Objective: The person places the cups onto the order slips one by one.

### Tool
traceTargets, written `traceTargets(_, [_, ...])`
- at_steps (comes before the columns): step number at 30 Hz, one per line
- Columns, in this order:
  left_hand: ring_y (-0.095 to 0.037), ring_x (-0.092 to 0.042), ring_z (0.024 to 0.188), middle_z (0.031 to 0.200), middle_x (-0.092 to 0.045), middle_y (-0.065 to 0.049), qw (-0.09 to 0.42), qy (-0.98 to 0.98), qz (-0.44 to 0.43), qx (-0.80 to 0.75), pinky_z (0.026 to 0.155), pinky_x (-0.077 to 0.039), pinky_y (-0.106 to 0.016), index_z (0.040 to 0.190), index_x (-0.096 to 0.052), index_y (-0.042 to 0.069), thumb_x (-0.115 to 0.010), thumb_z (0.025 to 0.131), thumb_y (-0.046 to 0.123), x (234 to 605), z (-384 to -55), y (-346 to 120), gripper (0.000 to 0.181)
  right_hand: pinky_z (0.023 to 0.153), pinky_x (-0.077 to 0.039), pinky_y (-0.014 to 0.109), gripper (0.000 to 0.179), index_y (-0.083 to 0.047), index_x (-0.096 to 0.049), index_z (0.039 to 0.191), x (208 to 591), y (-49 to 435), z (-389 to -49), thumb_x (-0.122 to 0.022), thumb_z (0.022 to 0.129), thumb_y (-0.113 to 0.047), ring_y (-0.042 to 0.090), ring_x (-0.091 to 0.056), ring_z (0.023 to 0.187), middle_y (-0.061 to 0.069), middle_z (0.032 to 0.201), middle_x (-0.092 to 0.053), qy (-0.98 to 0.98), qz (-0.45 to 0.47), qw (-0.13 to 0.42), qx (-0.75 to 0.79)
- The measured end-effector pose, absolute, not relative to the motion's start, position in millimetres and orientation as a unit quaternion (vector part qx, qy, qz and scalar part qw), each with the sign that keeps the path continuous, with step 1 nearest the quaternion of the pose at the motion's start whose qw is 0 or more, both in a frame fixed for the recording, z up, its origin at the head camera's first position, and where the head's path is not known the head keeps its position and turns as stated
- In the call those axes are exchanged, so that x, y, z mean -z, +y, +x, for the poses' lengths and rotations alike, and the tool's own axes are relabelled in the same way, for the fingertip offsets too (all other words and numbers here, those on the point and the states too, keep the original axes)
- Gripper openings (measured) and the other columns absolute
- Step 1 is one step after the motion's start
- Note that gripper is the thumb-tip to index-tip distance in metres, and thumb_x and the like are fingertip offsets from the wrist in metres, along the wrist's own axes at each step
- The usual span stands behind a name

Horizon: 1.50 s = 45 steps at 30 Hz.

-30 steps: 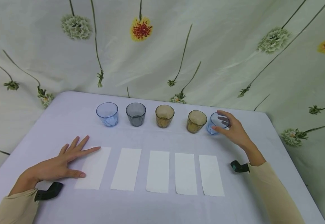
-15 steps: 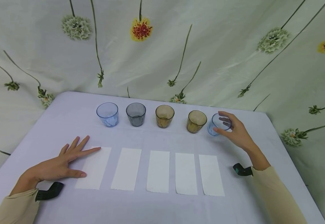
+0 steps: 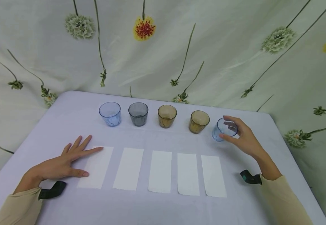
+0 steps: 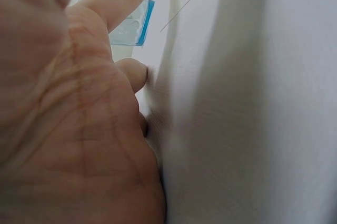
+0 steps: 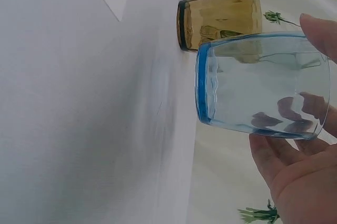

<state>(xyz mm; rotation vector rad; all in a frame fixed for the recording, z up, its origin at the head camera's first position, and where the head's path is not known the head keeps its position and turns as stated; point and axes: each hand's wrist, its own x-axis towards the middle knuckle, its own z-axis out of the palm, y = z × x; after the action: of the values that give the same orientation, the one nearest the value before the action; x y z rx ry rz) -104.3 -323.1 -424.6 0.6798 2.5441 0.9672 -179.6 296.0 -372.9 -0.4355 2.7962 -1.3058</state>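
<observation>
In the head view my right hand (image 3: 242, 136) holds a clear blue drinking glass (image 3: 217, 132) by its rim, thumb on the near side and fingers on the far side. The right wrist view shows this blue glass (image 5: 263, 84) close up; whether its base touches the table cannot be told. An amber glass (image 3: 198, 126) stands just left of it. My left hand (image 3: 61, 164) rests on the table with spread fingers, its index fingertip and thumb over the leftmost white paper strip (image 3: 98, 168). The left wrist view shows the palm (image 4: 89, 129) with a blue glass (image 4: 129, 26) beyond.
Further left in the row stand another amber glass (image 3: 167, 120), a grey glass (image 3: 138, 118) and a blue glass (image 3: 111, 118). Several white paper strips (image 3: 160, 172) lie before them. A flowered cloth (image 3: 157, 68) hangs behind the table (image 3: 123, 206).
My right hand has moved right and slightly nearer with the blue glass, widening the gap to the amber glass beside it. The left hand stays in place; the head view has shifted slightly.
</observation>
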Motion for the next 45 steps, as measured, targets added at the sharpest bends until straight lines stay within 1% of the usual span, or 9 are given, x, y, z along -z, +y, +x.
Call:
traceTargets(2, [-0.044, 0.028, 0.148, 0.168, 0.011, -0.018, 0.169, 0.895, 0.237, -0.339, 0.111, 0.03, -0.057, 0.155, -0.038, 0.03, -0.076, 0.087, 0.037, 424.9, -104.3, -323.1, 0.078, 0.113, -0.041, 0.033, 0.073, -0.014, -0.039, 0.152, 372.8, 296.6, -176.3, -0.077, 0.09, -0.021, 0.036, -0.045, 0.139, 0.013, 0.154, -0.041, 0.897, -0.145, 0.01, 0.418])
traceTargets(5, [-0.044, 0.028, 0.149, 0.168, 0.01, -0.018, 0.169, 0.896, 0.234, -0.337, 0.111, 0.031, -0.056, 0.155, -0.037, 0.031, -0.076, 0.086, 0.037, 425.1, -104.1, -323.3, 0.079, 0.105, -0.038, 0.01, 0.072, -0.016, -0.04, 0.151, 373.3, 297.2, -172.4, -0.077, 0.089, -0.019, 0.035, -0.046, 0.138, 0.013, 0.153, -0.042, 0.896, -0.15, 0.005, 0.419])
traceTargets(7, [-0.043, 0.027, 0.149, 0.168, 0.01, -0.018, 0.167, 0.897, 0.234, -0.336, 0.112, 0.031, -0.055, 0.155, -0.038, 0.031, -0.076, 0.086, 0.038, 425.0, -104.0, -323.2, 0.079, 0.099, -0.035, 0.002, 0.072, -0.016, -0.041, 0.151, 373.1, 297.3, -169.9, -0.078, 0.089, -0.018, 0.035, -0.047, 0.137, 0.014, 0.152, -0.043, 0.896, -0.154, 0.002, 0.416])
traceTargets(13, [-0.044, 0.027, 0.149, 0.168, 0.01, -0.019, 0.165, 0.896, 0.236, -0.338, 0.112, 0.03, -0.056, 0.152, -0.044, 0.03, -0.076, 0.086, 0.038, 424.8, -103.4, -322.1, 0.074, 0.099, -0.035, 0.002, 0.07, -0.016, -0.043, 0.149, 371.9, 296.9, -160.5, -0.078, 0.088, -0.017, 0.036, -0.05, 0.133, 0.015, 0.148, -0.047, 0.899, -0.161, -0.001, 0.407])
traceTargets(20, [-0.044, 0.028, 0.148, 0.168, 0.01, -0.018, 0.169, 0.897, 0.232, -0.337, 0.111, 0.031, -0.056, 0.151, -0.045, 0.029, -0.077, 0.085, 0.039, 423.7, -104.5, -321.0, 0.074, 0.1, -0.036, 0.004, 0.07, -0.011, -0.044, 0.148, 375.1, 301.8, -153.0, -0.079, 0.087, -0.014, 0.032, -0.052, 0.127, 0.018, 0.143, -0.051, 0.895, -0.186, -0.005, 0.405])
traceTargets(24, [-0.044, 0.028, 0.148, 0.168, 0.01, -0.018, 0.168, 0.898, 0.229, -0.337, 0.111, 0.03, -0.057, 0.151, -0.045, 0.029, -0.077, 0.085, 0.039, 422.9, -105.3, -321.6, 0.074, 0.1, -0.036, 0.004, 0.07, -0.016, -0.046, 0.147, 375.9, 302.7, -148.6, -0.08, 0.086, -0.014, 0.031, -0.054, 0.124, 0.013, 0.142, -0.053, 0.894, -0.193, 0.002, 0.404])
traceTargets(28, [-0.044, 0.028, 0.148, 0.168, 0.011, -0.018, 0.171, 0.899, 0.225, -0.335, 0.111, 0.031, -0.057, 0.151, -0.045, 0.03, -0.076, 0.085, 0.039, 423.5, -104.2, -322.6, 0.074, 0.1, -0.036, 0.005, 0.073, -0.022, -0.045, 0.148, 376.5, 301.0, -144.2, -0.081, 0.085, -0.016, 0.022, -0.055, 0.123, 0.01, 0.142, -0.053, 0.893, -0.198, 0.007, 0.404])
traceTargets(34, [-0.042, 0.028, 0.149, 0.168, 0.011, -0.017, 0.168, 0.899, 0.231, -0.331, 0.112, 0.031, -0.053, 0.152, -0.045, 0.03, -0.076, 0.085, 0.039, 424.5, -103.3, -322.5, 0.074, 0.101, -0.039, 0.008, 0.073, -0.024, -0.048, 0.146, 378.5, 299.9, -136.2, -0.083, 0.083, -0.011, 0.012, -0.055, 0.122, 0.004, 0.14, -0.053, 0.883, -0.216, 0.006, 0.417])
traceTargets(45, [-0.043, 0.028, 0.149, 0.168, 0.01, -0.018, 0.164, 0.897, 0.235, -0.337, 0.112, 0.03, -0.057, 0.151, -0.045, 0.029, -0.076, 0.085, 0.039, 425.6, -104.1, -322.5, 0.074, 0.101, -0.043, 0.014, 0.071, -0.022, -0.05, 0.144, 384.1, 294.4, -127.4, -0.083, 0.082, -0.009, 0.017, -0.056, 0.12, 0.002, 0.133, -0.054, 0.865, -0.271, 0.04, 0.421])
